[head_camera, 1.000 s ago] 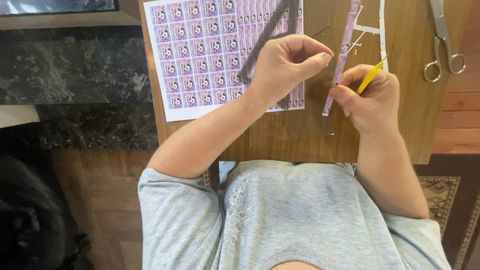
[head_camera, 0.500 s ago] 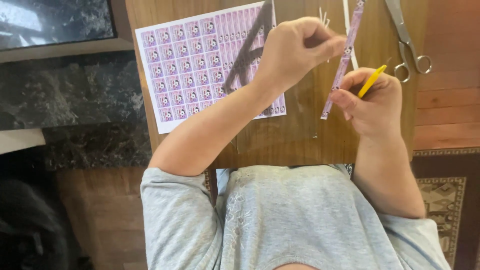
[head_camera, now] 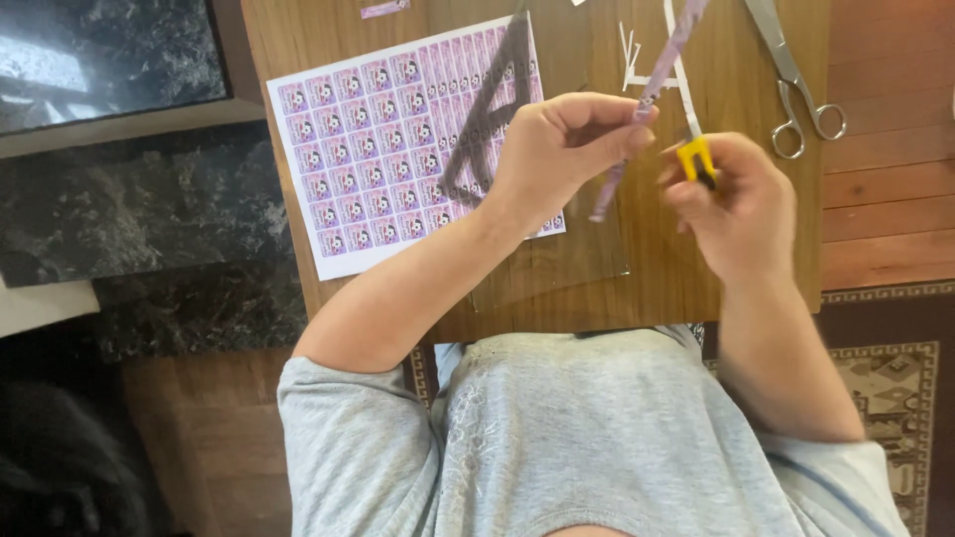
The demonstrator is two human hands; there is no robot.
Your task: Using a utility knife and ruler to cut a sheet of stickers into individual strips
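Against the moment before, the view sits closer and lower over the wooden desk [head_camera: 298, 60]: the printed sheet of small pink and purple square pictures [head_camera: 388, 139] now lies further toward the middle, and both hands have drawn nearer to each other above the desk's near edge.

Nearest, below the sheet, a grey knitted top [head_camera: 587, 438] fills the foreground, with both forearms rising from it. The left hand [head_camera: 557, 149] covers the sheet's right edge; its fingers are curled nearly closed, thumb and forefinger pinching a long narrow purple strip of paper [head_camera: 652, 94] that slants up and away from the sheet's near right corner. Right of the sheet, just past that strip, the right hand [head_camera: 731, 204] is closed around a small yellow-handled tool [head_camera: 694, 159], whose tip is too blurred to make out.

A dark grey ruler-like piece [head_camera: 492, 99] lies slantwise across the sheet's right half, partly hidden by the left hand. Beyond the strip, right of the sheet's far corner, thin white paper offcuts [head_camera: 637, 62] lie scattered. Furthest right of the sheet, metal scissors [head_camera: 796, 80] rest by the desk's edge. Left of the sheet stands a dark marbled surface [head_camera: 109, 199].
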